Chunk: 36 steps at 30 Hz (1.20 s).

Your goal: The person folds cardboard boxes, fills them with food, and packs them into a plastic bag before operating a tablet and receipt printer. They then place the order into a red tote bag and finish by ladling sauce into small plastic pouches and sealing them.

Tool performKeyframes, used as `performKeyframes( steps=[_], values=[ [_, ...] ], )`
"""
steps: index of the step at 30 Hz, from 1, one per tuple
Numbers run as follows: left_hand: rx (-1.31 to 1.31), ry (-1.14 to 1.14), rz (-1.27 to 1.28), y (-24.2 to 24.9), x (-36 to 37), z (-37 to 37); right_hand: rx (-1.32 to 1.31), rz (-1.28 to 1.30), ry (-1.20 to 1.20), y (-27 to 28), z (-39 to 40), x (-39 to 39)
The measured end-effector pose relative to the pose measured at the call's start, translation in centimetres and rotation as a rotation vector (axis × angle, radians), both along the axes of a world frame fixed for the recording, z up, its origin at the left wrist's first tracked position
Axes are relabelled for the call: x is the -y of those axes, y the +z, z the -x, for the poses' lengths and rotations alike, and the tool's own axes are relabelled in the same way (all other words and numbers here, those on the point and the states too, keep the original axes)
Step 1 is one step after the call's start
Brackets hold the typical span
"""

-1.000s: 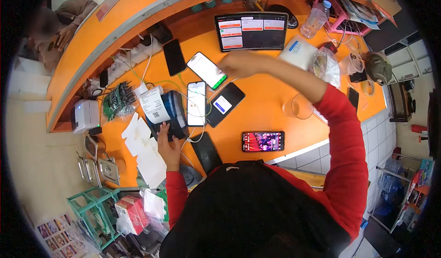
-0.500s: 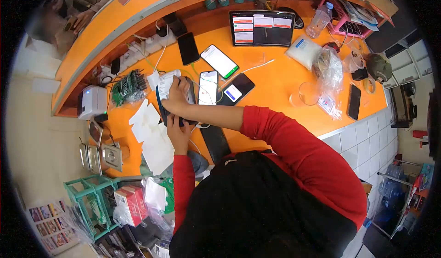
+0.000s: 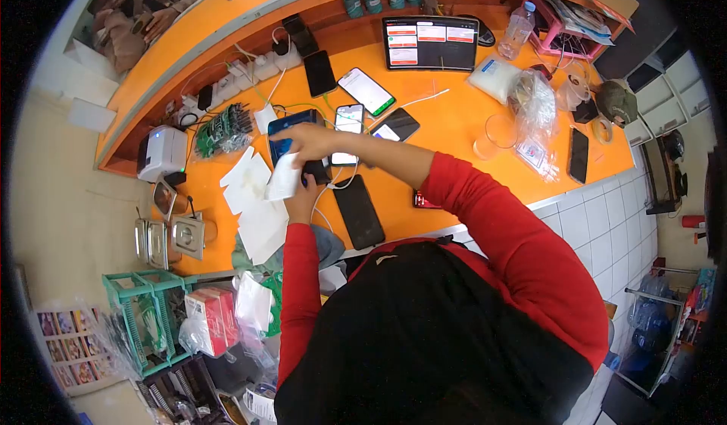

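My right hand (image 3: 309,142) is closed on a white paper slip (image 3: 283,177), which hangs down from its fingers. Under and beside that hand lies a dark blue device (image 3: 280,146). My left hand (image 3: 303,199) is at the lower edge of the device, its fingertips partly hidden, so its grip is unclear. White paper sheets (image 3: 261,224) lie left of my left hand. Right of my hands are a lit phone (image 3: 348,126) with a cable and a dark phone (image 3: 359,211).
A tablet (image 3: 432,44) stands at the back, with a bottle (image 3: 518,31) and a plastic cup (image 3: 496,136) to its right. A white printer (image 3: 162,154) and metal containers (image 3: 188,236) are on the left. A person (image 3: 144,16) sits beyond the counter.
My right hand has lifted off the device with the paper slip, which now hangs lower. More of the blue device shows. The dark phone near the front edge is more exposed.
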State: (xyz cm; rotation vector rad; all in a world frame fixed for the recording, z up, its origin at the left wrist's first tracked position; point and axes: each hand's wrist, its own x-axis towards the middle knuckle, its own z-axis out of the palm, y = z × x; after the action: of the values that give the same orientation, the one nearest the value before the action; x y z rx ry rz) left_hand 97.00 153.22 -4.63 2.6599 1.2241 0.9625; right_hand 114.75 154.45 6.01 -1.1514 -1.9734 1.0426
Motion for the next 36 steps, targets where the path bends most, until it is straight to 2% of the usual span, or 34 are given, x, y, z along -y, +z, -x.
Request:
performKeyframes(
  steps=[1, 3, 5, 6, 8, 10, 13, 15, 17, 18, 21, 22, 25, 27, 29, 31, 32, 35, 36],
  values=[
    [-0.045, 0.006, 0.011, 0.2, 0.1, 0.0, 0.087, -0.032, 0.053, -0.4, -1.2, 0.4],
    [0.102, -0.07, 0.098, 1.7, 0.1, -0.5, 0.062, 0.146, 0.48, -1.6, -2.9, 1.0],
    [0.085, -0.065, 0.113, 3.4, 0.9, -0.9, -0.053, 0.444, 0.663, 2.6, -3.6, 5.9],
    [0.011, -0.143, -0.022, 0.6, -0.9, 0.1, -0.25, 0.414, 0.592, 3.1, -3.2, 7.7],
    [0.005, -0.115, 0.031, 3.5, 0.2, -0.4, -0.642, 0.435, 0.443, 4.2, -2.4, 10.9],
    [0.71, -0.214, 0.558, 3.9, 3.5, -0.8, -0.97, 0.424, 0.289, 4.8, -1.1, 12.6],
    [1.008, -0.281, 0.866, 6.9, 4.3, 0.0, -1.221, 0.285, 0.001, 3.6, 1.5, 13.1],
    [1.426, -0.485, 1.125, 10.8, 7.2, 1.5, -1.267, 0.182, -0.126, 2.7, 3.2, 13.1],
    [1.344, -0.223, 1.099, 11.3, 10.1, 4.1, -1.244, 0.081, -0.179, 2.4, 5.1, 13.4],
    [1.299, -0.088, 1.081, 11.7, 11.8, 5.7, -1.256, 0.165, -0.143, 2.9, 5.8, 14.1],
    [1.087, -0.223, 0.714, 14.1, 17.5, 8.2, -1.032, 0.008, -0.012, 2.7, 10.4, 14.8],
    [1.163, -0.087, 0.743, 14.1, 19.0, 9.8, -1.026, 0.073, 0.035, 3.6, 12.2, 15.7],
    [1.193, 0.156, 0.574, 13.6, 24.1, 15.2, -1.055, 0.081, 0.155, 5.5, 19.0, 18.5],
    [1.199, 0.296, 0.247, 13.9, 28.4, 18.7, -0.965, 0.118, 0.213, 6.5, 23.8, 21.0],
    [0.769, 0.578, -0.005, 15.1, 35.4, 22.9, -0.891, 0.111, 0.323, 8.3, 29.3, 24.9],
    [1.107, 0.744, 0.366, 15.4, 44.1, 26.0, -0.888, 0.127, 0.505, 9.9, 34.9, 30.8],
    [1.134, 0.783, 0.309, 15.3, 48.3, 27.3, -0.844, 0.069, 0.582, 10.1, 38.1, 34.0],
    [1.134, 0.936, 0.076, 15.4, 60.3, 29.9, -0.823, 0.148, 0.829, 10.9, 46.3, 46.1],
    [1.214, 0.986, 0.074, 15.5, 64.7, 30.7, -0.807, 0.177, 0.9, 11.1, 48.7, 50.4]
  ],
)
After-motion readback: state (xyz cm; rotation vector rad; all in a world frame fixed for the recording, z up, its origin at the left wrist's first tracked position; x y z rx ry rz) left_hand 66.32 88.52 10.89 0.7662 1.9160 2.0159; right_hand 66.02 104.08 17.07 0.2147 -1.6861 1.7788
